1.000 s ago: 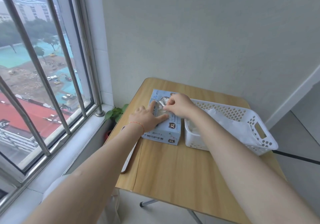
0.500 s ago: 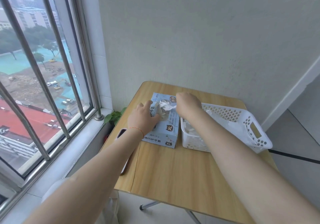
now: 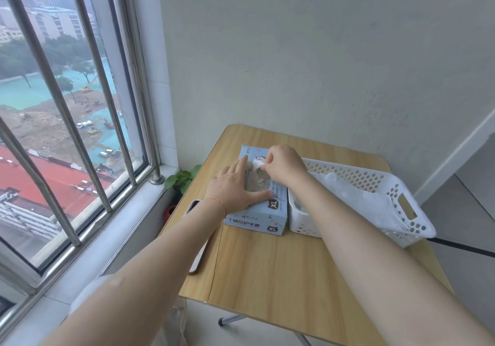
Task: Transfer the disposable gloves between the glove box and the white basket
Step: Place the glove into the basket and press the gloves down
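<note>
**Glove pinched at the box opening**

A wooden bench (image 3: pixel 281 273) is seen nearest, with a phone (image 3: pixel 197 241) lying along its left edge, partly hidden under the left forearm. Farther in, a light blue glove box (image 3: pixel 263 217) marked XL is laid flat, touching the white basket (image 3: pixel 401 211) on its right. The box top is pressed by the left hand (image 3: pixel 235 187), its fingers straight and spread beside the opening. A white disposable glove (image 3: pixel 257 164) is pinched by the curled fingers of the right hand (image 3: pixel 284 164) just above the opening. More white gloves (image 3: pixel 356 198) are held in the perforated basket. Beyond the bench's left edge, a small green plant (image 3: pixel 182 179) is seen below the barred window (image 3: pixel 67 104).
</note>
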{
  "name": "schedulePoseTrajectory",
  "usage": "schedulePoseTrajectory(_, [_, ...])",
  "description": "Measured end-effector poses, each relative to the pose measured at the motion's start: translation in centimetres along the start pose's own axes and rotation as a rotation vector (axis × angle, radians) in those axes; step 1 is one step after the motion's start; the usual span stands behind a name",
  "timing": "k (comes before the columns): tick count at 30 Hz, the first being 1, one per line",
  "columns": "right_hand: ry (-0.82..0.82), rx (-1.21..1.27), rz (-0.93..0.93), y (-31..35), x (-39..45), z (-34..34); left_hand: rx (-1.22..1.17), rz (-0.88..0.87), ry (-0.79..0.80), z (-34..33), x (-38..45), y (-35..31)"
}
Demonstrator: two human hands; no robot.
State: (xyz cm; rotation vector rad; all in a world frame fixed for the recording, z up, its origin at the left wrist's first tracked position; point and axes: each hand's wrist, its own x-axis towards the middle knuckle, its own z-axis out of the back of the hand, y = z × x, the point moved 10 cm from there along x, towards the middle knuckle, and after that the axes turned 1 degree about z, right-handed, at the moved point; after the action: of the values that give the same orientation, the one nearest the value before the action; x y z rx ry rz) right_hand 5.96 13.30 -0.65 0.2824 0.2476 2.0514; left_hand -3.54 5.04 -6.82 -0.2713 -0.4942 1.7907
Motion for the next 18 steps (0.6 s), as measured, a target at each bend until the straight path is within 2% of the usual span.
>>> schedulePoseTrajectory(5, [0.134,0.073,0.036,-0.3,-1.1,0.2,0.111,0.035,0.028,-0.2,0.3,0.1])
schedulePoseTrajectory(12, [0.257,0.085,0.111,0.1,-3.8,3.2,0.126,0.079,0.074,-0.1,0.1,0.3])
schedulePoseTrajectory(18, [0.123,0.17,0.08,-1.6,-3.7,6.2,0.053,0.064,0.088,0.3,0.1,0.1])
